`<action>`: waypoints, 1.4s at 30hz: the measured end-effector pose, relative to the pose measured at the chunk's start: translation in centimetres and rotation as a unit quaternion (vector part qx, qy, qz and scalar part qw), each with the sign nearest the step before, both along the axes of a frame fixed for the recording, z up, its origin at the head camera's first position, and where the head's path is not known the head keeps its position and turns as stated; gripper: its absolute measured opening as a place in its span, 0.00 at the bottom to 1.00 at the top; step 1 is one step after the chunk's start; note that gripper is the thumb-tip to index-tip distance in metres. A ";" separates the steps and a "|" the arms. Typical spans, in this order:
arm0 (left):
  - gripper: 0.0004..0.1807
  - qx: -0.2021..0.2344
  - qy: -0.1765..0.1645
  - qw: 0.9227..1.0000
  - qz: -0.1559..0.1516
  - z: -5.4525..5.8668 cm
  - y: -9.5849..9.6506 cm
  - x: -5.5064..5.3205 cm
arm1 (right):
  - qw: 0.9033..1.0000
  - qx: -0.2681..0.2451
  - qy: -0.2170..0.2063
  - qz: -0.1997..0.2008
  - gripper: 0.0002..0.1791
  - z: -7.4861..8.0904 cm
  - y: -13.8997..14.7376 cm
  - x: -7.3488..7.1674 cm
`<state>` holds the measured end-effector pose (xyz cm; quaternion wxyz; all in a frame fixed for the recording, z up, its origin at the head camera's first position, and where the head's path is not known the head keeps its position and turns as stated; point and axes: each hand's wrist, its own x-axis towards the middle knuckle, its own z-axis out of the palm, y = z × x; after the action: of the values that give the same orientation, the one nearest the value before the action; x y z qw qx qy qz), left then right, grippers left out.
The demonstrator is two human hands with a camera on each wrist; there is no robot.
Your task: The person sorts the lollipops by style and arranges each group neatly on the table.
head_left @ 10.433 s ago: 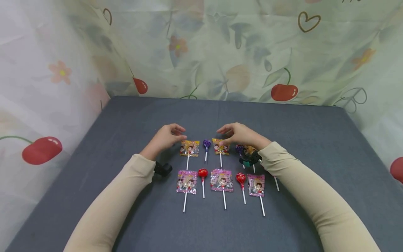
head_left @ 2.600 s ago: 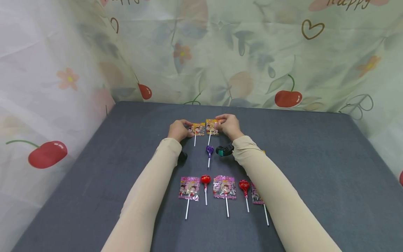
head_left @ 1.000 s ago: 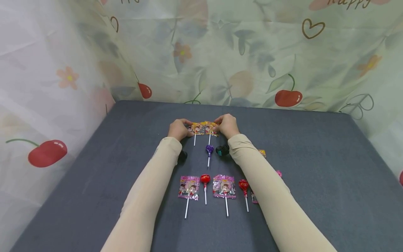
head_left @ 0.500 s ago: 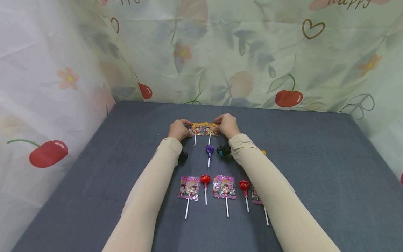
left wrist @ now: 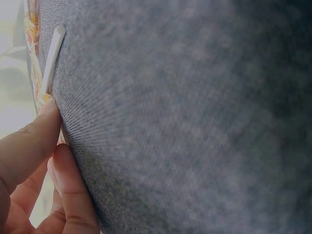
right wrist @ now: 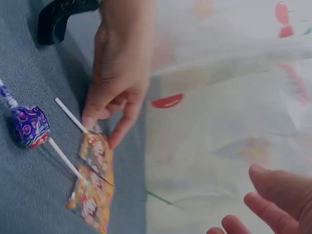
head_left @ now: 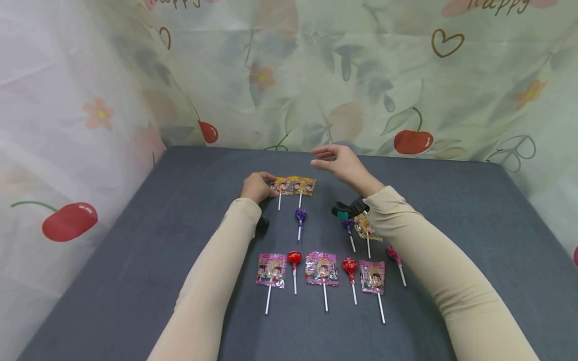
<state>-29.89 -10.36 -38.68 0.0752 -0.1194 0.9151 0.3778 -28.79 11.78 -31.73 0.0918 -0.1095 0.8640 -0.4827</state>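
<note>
Two lollipops in yellow printed wrappers lie side by side toward the back of the table, the left one (head_left: 284,185) meeting the right one (head_left: 306,186) edge to edge. My left hand (head_left: 256,187) pinches the left wrapper's outer edge between thumb and fingers; its white stick (left wrist: 53,58) shows in the left wrist view. Raised behind and to the right of the pair, my right hand (head_left: 345,165) has its fingers loosely extended and holds nothing. In front of the right yellow lollipop lies a purple lollipop (head_left: 300,215), its round head near that one's stick.
A front row holds red lollipops (head_left: 295,257) alternating with pink-wrapped lollipops (head_left: 321,269). By my right wrist lie another purple lollipop (head_left: 347,225), a third yellow-wrapped lollipop (head_left: 367,230) and a dark pink lollipop (head_left: 394,253). A patterned curtain (head_left: 289,90) hangs behind the dark table (head_left: 135,250).
The two yellow-wrapped lollipops have moved back from their row and been brought together. My right hand has just let go of the right one and lifted away to the right; the left stays.
</note>
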 end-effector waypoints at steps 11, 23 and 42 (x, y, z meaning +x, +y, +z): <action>0.25 0.000 -0.004 1.000 0.001 0.0 0.3 0.1 | 0.999 -0.017 0.043 -0.002 0.27 0.0 7.5 3.8; 0.25 -0.003 0.001 1.000 -0.001 -0.1 0.5 0.1 | 0.998 0.059 0.004 0.025 0.34 -5.0 13.0 6.5; 0.25 -0.008 0.000 1.000 0.003 -0.2 0.2 -0.1 | 0.976 0.189 0.001 0.110 0.37 -7.4 12.8 6.1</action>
<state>-30.01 -10.16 -38.85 0.0732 -0.1229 0.9177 0.3706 -22.69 24.63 -39.17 0.1621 -0.1850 0.9225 -0.2976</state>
